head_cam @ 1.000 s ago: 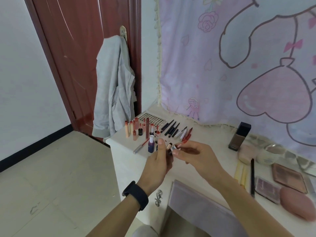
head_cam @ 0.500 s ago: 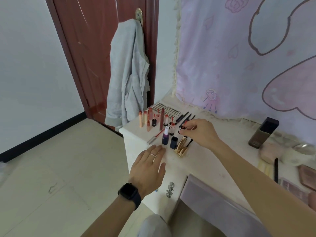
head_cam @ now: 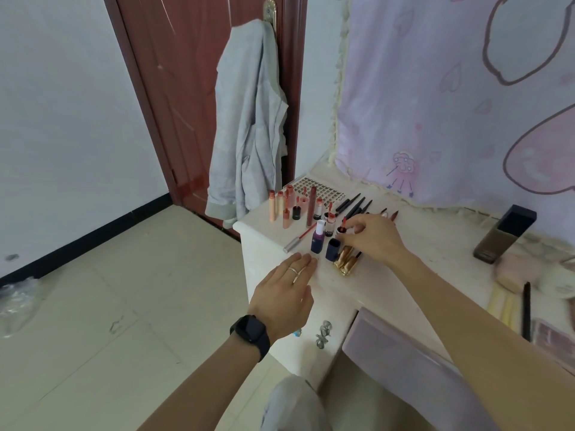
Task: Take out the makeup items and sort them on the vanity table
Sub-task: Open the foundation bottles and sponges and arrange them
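Note:
My right hand [head_cam: 371, 239] reaches over the white vanity table [head_cam: 348, 287] and pinches a small lipstick tube [head_cam: 341, 229] with a black base, standing it among the upright lip products. Peach and red lip tubes [head_cam: 281, 208] stand in rows at the table's left corner. A purple bottle with a white cap [head_cam: 318, 237], a navy tube [head_cam: 332, 248] and gold tubes [head_cam: 346, 259] sit in front. Black pencils [head_cam: 353, 205] lie behind. My left hand [head_cam: 286, 293], fingers straight, hovers flat at the table's front-left edge and holds nothing.
A dark foundation bottle [head_cam: 504, 234], pink puffs [head_cam: 513, 272], yellow sticks [head_cam: 501, 303], a black pencil [head_cam: 526, 309] and a palette [head_cam: 553, 337] lie at the right. A lilac pouch [head_cam: 404, 353] sits at the front. A grey jacket [head_cam: 249, 126] hangs on the door.
My hands parted after holding the small tube together. My right hand carried it back to the lip products and is setting it upright. My left hand lowered, open, to the table's edge.

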`<state>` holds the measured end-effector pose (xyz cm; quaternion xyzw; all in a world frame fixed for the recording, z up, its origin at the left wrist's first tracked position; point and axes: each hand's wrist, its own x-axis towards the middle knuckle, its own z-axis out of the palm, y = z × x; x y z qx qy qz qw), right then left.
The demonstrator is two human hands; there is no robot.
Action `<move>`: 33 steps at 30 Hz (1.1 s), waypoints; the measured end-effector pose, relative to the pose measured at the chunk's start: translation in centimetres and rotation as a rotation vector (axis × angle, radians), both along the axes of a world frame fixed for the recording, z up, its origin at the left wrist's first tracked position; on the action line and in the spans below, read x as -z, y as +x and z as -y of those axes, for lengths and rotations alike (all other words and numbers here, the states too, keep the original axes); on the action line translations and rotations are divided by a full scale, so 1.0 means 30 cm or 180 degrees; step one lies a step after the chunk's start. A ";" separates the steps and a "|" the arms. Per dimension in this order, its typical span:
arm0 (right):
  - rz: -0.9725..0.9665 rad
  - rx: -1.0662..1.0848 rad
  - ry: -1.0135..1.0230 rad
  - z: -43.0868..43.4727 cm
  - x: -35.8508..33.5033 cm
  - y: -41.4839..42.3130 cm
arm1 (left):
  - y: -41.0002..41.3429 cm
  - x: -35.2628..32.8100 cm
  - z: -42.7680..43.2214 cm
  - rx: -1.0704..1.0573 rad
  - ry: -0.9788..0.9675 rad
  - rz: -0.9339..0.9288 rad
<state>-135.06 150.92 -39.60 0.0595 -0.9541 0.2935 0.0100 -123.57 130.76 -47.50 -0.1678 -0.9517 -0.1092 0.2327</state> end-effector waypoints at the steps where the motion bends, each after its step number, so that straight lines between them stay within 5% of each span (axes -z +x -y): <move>1: 0.0022 -0.0001 -0.0008 -0.001 0.001 -0.001 | 0.000 -0.002 -0.001 0.0005 0.0019 0.0012; 11: -0.0030 0.0127 -0.0703 -0.126 -0.103 0.090 | 0.002 -0.018 0.002 0.0032 0.0055 0.0046; 20: -0.0574 0.0477 -0.1197 -0.340 -0.097 0.604 | 0.041 -0.085 -0.029 -0.0207 -0.0010 0.0447; 27: -0.1037 0.0989 -0.0676 -0.543 0.037 0.892 | 0.082 -0.178 -0.296 0.0483 0.0531 0.0214; 33: -0.1689 0.1367 0.0204 -0.701 0.197 0.991 | 0.094 -0.211 -0.625 0.1010 0.0797 0.0589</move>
